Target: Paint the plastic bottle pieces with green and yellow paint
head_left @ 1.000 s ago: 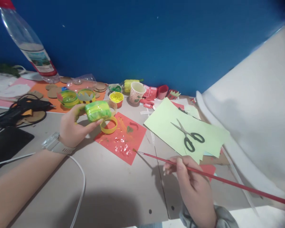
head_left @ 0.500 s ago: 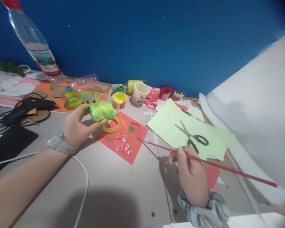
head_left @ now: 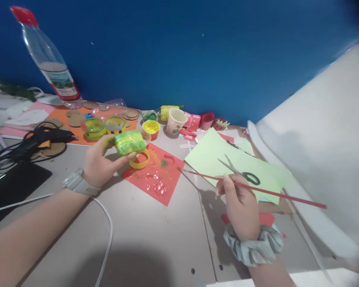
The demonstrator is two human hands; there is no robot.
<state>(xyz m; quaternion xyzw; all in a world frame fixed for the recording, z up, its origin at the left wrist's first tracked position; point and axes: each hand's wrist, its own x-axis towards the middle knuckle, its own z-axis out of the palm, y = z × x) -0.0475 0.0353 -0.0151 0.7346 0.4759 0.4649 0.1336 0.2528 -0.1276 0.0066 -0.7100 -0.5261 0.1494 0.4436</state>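
My left hand (head_left: 103,159) grips a small rounded piece painted glossy green and yellow (head_left: 129,142), perhaps part of a plastic bottle; its far side is hidden. Just below it, a yellow ring (head_left: 139,160) overlaps the edge of a red paper sheet (head_left: 164,191) streaked with wet-looking paint. Pinched in my right hand (head_left: 241,203) is a long, thin red paintbrush (head_left: 287,196). Its tip points left, near the right corner of the red sheet and apart from the painted piece. Scissors (head_left: 242,174) with dark handles lie on pale green paper (head_left: 209,151) behind my right hand.
Behind the red sheet stand a cup of yellow paint (head_left: 151,128), a green paint cup (head_left: 149,116) and a patterned paper cup (head_left: 176,120). At left are a tall bottle (head_left: 52,67), a black glue gun (head_left: 54,136) and a black phone-like slab (head_left: 20,183). A white cable (head_left: 109,235) crosses the table.
The brush's back end has swung up and left, and its tip has shifted slightly right. My right hand has risen a little. My left hand keeps its grip as the view shifts slightly.
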